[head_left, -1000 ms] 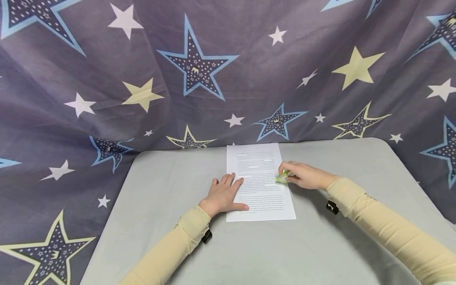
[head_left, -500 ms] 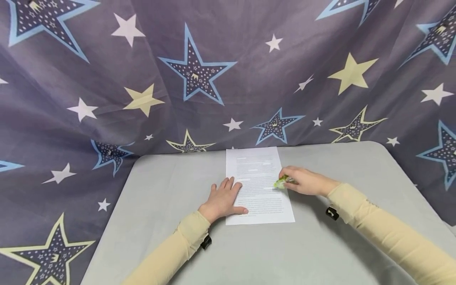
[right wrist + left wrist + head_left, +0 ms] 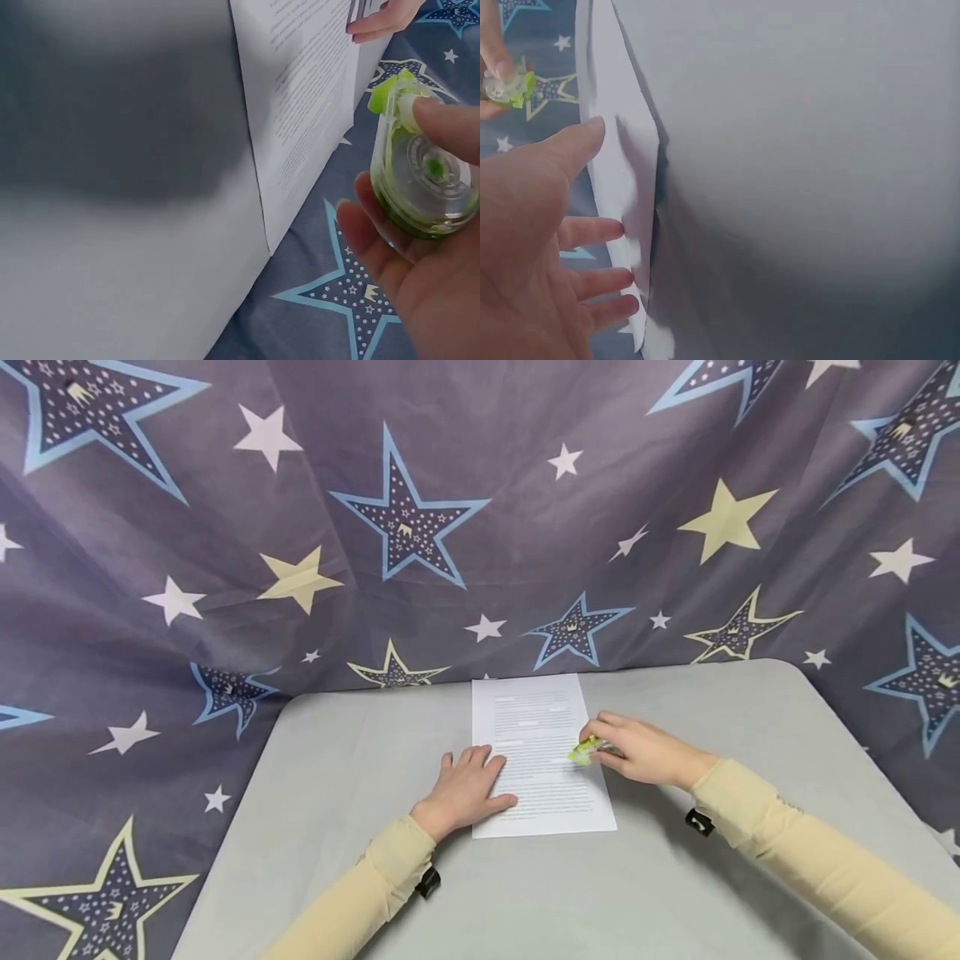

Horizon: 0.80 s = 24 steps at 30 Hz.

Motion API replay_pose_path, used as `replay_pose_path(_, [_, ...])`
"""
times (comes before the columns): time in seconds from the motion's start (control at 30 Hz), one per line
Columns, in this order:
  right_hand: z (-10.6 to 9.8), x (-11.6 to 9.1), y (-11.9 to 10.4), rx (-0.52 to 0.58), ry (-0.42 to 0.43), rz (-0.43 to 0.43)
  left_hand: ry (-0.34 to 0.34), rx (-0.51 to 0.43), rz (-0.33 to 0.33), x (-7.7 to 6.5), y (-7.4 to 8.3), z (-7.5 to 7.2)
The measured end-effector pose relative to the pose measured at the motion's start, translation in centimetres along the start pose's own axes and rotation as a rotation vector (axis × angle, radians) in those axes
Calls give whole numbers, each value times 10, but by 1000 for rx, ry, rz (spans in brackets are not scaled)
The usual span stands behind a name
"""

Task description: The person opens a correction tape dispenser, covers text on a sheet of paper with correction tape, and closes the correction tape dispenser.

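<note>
A printed sheet of paper (image 3: 540, 823) lies on the table, with short white strips over parts of its text. My left hand (image 3: 461, 791) rests on the paper's left side, fingers spread and thumb out. In the left wrist view, that hand (image 3: 536, 225) shows straight, separated fingers along the sheet. My right hand (image 3: 648, 752) grips a correction tape (image 3: 582, 751) at the paper's right side, its tip close over the text. In the right wrist view, the correction tape (image 3: 431, 169) has a clear body and a green tip, pinched between thumb and fingers.
The grey table (image 3: 360, 752) backs onto a dark curtain (image 3: 517, 560) printed with stars. Both arms wear beige sleeves (image 3: 817, 843), each with a small black device (image 3: 701, 822) under the wrist.
My right hand with the correction tape has shifted slightly left over the paper. My left hand keeps its place on the sheet. The head view has tilted up a little.
</note>
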State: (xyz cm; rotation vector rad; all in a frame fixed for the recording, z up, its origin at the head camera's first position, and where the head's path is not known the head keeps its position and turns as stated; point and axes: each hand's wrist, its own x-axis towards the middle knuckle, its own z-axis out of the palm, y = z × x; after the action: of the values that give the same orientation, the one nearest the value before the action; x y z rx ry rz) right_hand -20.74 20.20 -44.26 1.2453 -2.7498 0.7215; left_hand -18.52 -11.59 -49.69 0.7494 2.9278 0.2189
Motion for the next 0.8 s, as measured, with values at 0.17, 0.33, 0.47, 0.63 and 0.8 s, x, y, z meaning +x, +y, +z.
replay_pose_path(0.17, [-1,-7,-6,-3,-1,-18,62,-4,34,-5,5,-4])
replay_pose_path(0.33, [-1,-13,-12,30,-4,-38,149,-15,77,-9,12,-6])
replay_pose_path(0.47, [3,-17,-17,38,-11,-60,206,-9,118,-10,20,-6])
replay_pose_path(0.63, [10,-19,-26,60,-34,-73,227,-17,169,-13,31,-5])
replay_pose_path(0.8, [16,-20,-37,101,-54,-86,218,-77,215,-17,42,-7])
